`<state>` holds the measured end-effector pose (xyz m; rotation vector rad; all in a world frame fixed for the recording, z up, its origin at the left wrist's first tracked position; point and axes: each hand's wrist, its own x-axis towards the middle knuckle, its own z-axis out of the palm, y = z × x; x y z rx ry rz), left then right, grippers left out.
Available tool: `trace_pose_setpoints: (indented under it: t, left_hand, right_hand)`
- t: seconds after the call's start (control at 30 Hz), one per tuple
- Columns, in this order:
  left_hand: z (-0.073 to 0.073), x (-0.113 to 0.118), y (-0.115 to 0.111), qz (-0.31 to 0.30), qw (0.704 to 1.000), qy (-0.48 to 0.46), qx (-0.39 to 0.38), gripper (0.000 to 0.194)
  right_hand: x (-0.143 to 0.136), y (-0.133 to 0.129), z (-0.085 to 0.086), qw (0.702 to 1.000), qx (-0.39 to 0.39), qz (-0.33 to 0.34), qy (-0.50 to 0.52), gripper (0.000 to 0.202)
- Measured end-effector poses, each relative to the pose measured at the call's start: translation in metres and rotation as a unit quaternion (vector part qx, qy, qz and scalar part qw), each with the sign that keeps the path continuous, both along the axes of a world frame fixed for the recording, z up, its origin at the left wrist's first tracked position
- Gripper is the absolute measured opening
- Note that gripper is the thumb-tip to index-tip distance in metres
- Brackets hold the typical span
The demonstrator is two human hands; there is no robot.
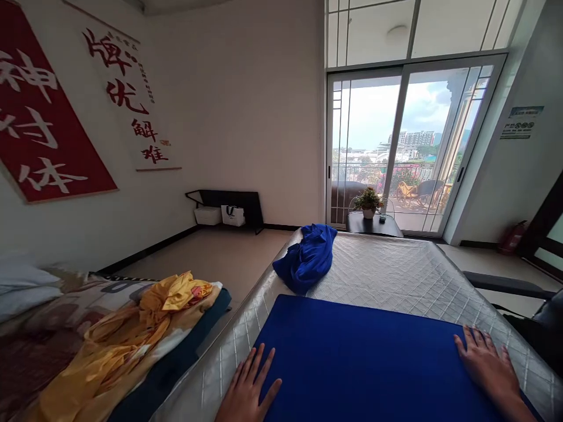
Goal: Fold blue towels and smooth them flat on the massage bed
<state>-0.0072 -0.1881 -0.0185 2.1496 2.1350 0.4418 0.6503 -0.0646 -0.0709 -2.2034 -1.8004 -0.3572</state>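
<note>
A blue cloth (365, 357) lies spread flat and smooth over the near part of a quilted, silvery mattress (387, 258). My left hand (248, 387) rests on the cloth's left edge, fingers spread. On the right edge lies my right hand (486, 360), palm down with its fingers apart. Neither hand grips anything. Beyond the flat cloth, a crumpled blue cloth (310, 255) sits bunched at the mattress's far left. The near edge of the flat cloth runs out of view.
To the left, rumpled yellow bedding (127, 328) covers another bed. Past the mattress stand a small table (373, 225) with a potted plant (368, 202) and a sliding glass door (402, 146). A dark bench (505, 283) is at right; a low black rack (229, 205) stands by the wall.
</note>
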Motion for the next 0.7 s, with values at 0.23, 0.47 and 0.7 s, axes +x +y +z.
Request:
trace_pose_setpoints:
  t: [0.23, 0.47, 0.7]
  left_hand:
    - [-0.008, -0.003, 0.001, -0.012, 1.000, -0.007, -0.010, 0.075]
    - [-0.019, -0.010, 0.003, -0.016, 1.000, -0.012, 0.002, 0.081]
    - [-0.015, -0.012, 0.006, -0.014, 0.999, 0.000, -0.042, 0.085]
  right_hand:
    - [-0.143, -0.030, 0.041, 0.996, -0.035, 0.080, 0.026, 0.082]
    - [-0.352, -0.085, 0.061, 0.919, -0.174, 0.324, 0.139, 0.075]
    - [-0.349, -0.096, 0.061, 0.912, -0.214, 0.315, 0.153, 0.076]
